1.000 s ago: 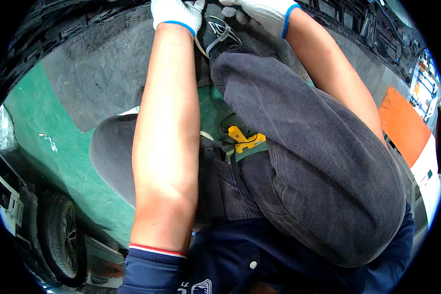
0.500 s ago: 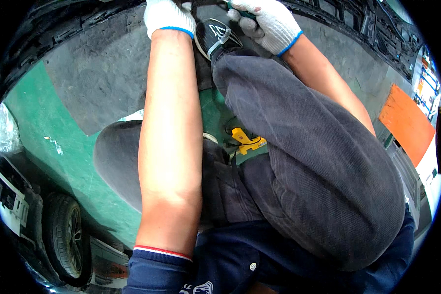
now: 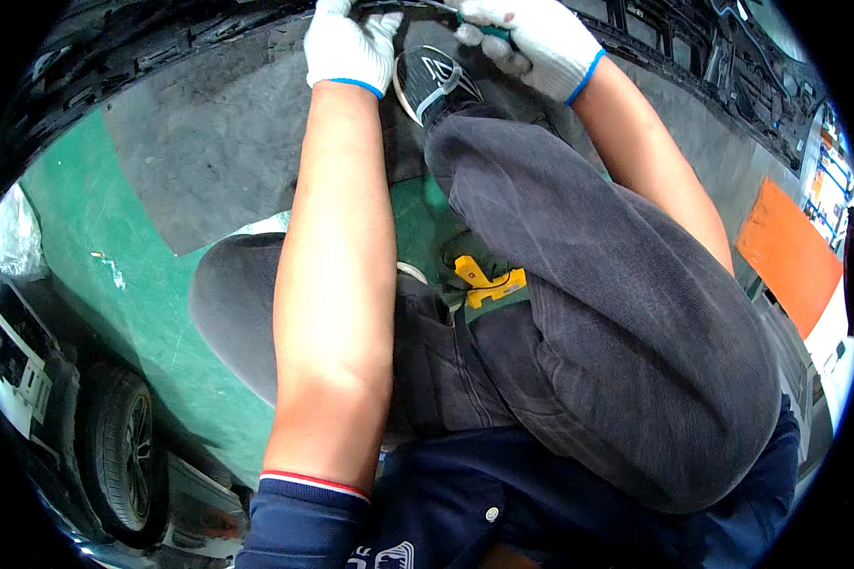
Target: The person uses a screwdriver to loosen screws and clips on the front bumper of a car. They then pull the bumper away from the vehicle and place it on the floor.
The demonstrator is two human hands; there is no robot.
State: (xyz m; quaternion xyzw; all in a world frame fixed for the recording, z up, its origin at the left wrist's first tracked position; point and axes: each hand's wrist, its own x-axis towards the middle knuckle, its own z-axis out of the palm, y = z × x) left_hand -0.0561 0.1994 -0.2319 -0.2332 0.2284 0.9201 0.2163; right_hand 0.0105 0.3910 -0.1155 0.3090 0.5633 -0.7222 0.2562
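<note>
My right hand [image 3: 536, 43], in a white knit glove with a blue cuff, is closed around the green handle of a screwdriver [image 3: 493, 31]. Its thin metal shaft points left along the top edge, toward my other hand. My left hand [image 3: 351, 47], gloved the same way, lies against the black plastic car part [image 3: 228, 43]. Its thumb stands apart from the fingers, whose tips run out of view at the top. Where the screwdriver's tip ends cannot be made out.
My black shoe [image 3: 436, 81] rests on a dark mat [image 3: 209, 152] between my hands. A yellow tool-like object [image 3: 484, 282] lies on the green floor [image 3: 85, 209]. A car wheel [image 3: 123, 455] stands lower left; an orange panel [image 3: 789, 251] is at right.
Both hands appear slightly farther right and lower in view. The left thumb has spread from the fingers, and the screwdriver's shaft has come into sight.
</note>
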